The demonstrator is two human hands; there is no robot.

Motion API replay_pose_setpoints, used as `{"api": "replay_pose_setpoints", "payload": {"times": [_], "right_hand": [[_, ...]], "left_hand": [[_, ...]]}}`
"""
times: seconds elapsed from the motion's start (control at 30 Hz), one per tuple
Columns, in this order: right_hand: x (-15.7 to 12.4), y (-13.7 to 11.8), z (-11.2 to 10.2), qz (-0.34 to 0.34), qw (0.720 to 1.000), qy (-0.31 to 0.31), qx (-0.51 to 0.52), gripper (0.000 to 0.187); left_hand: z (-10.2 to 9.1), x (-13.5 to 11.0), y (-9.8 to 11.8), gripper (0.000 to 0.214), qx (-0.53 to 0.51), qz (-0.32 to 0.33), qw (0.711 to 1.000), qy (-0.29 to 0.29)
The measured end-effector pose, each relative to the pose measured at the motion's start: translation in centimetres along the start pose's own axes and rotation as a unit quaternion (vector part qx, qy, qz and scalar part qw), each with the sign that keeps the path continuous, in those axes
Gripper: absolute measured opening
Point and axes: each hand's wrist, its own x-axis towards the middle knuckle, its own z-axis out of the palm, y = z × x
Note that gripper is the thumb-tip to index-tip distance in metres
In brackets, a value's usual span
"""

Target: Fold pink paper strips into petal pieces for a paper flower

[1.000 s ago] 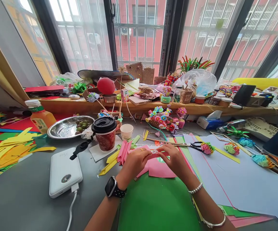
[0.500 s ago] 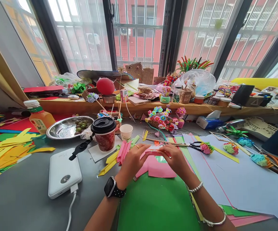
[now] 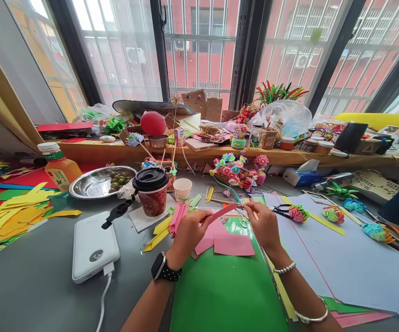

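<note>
My left hand [image 3: 188, 230] is closed on a folded pink paper strip [image 3: 223, 212] that slants up to the right above the desk. My right hand [image 3: 264, 221] is a short way from the strip's upper end, fingers pinched together on something small I cannot make out. Under both hands lies a pink sheet [image 3: 230, 240] on a large green sheet [image 3: 220, 290]. A bundle of pink and yellow folded strips [image 3: 171, 221] rests just left of my left hand. A black smartwatch is on my left wrist and bead bracelets are on my right.
A white power bank [image 3: 93, 244] with a cable lies at the left. A red cup with a black lid [image 3: 151, 191], a small paper cup [image 3: 182, 188] and a steel bowl of green fruit [image 3: 98, 181] stand behind. Scissors [image 3: 282, 210], paper flowers and white sheets [image 3: 351, 258] lie right. Yellow paper scraps [image 3: 15, 212] cover the left.
My hands have come apart. The left hand has lifted the pink strip, and the right hand has let go of it and moved to the right.
</note>
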Motion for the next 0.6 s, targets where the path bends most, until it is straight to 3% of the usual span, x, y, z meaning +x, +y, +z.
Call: {"api": "replay_pose_setpoints", "payload": {"times": [0.1, 0.2, 0.37, 0.5, 0.6], "right_hand": [[0.1, -0.1, 0.1, 0.071, 0.991, -0.021, 0.115, 0.026], [0.1, -0.7, 0.2, 0.112, 0.955, -0.077, 0.264, 0.032], [-0.3, -2.3, -0.1, 0.122, 0.887, -0.180, 0.407, 0.032], [-0.4, -2.7, -0.4, 0.118, 0.880, -0.200, 0.414, 0.031], [-0.4, -2.6, -0.2, 0.109, 0.895, -0.192, 0.389, 0.032]], "left_hand": [[-0.1, 0.3, 0.3, 0.023, -0.167, -0.113, 0.980, -0.005], [0.0, 0.4, 0.6, 0.027, -0.333, -0.212, 0.918, -0.031], [0.3, 0.2, 1.0, 0.028, -0.464, -0.246, 0.842, -0.127], [0.6, 0.0, 1.2, 0.027, -0.462, -0.251, 0.830, -0.184], [0.9, 0.0, 1.4, 0.029, -0.432, -0.210, 0.857, -0.190]]}}
